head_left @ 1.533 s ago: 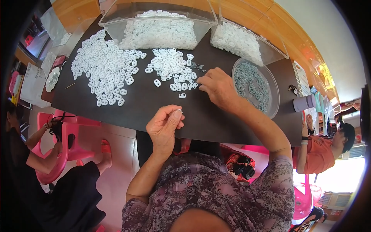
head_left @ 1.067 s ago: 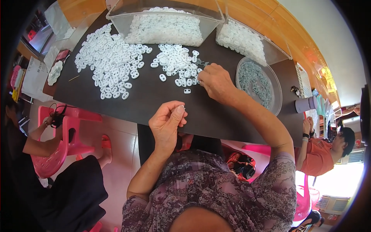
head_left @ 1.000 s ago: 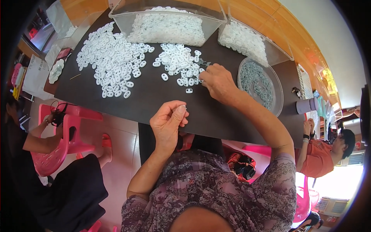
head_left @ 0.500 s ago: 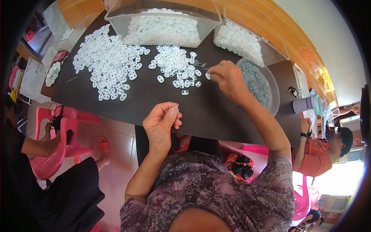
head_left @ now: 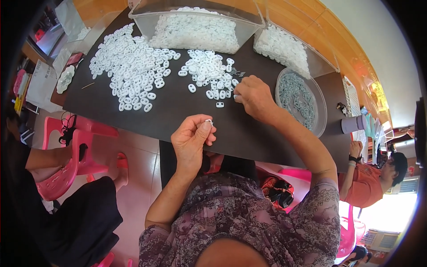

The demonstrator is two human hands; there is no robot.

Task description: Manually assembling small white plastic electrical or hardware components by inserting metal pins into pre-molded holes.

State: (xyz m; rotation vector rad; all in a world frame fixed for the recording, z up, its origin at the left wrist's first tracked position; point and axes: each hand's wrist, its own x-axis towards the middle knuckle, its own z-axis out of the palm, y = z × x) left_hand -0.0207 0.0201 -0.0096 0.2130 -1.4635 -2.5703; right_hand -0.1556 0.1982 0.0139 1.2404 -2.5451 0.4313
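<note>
1. The counter (head_left: 182, 107) is the biggest thing here, and its front edge is close to the left hand (head_left: 189, 139). If those fingers went loose, what they pinch could drop over the edge onto the floor (head_left: 141, 160).
2. The big pile of white two-hole pieces (head_left: 131, 66) lies near the small pile of white two-hole pieces (head_left: 205, 66). A careless sweep could mix the two.
3. The round clear tub (head_left: 321, 106) of gray pin-like bits (head_left: 296, 91) is just beside the right arm (head_left: 304, 142). If that arm swung out, it could bump the tub and spill the bits.
4. The right hand (head_left: 255, 99) is at the right side of the small pile, its fingers curled close together. Some white shows at the tips, but I cannot tell if it is held.
5. The left hand has its thumb pressed on its bent pointing finger, gripping one thing.
6. That thing is a white piece (head_left: 209, 121), poking out just past the thumb tip.
</note>
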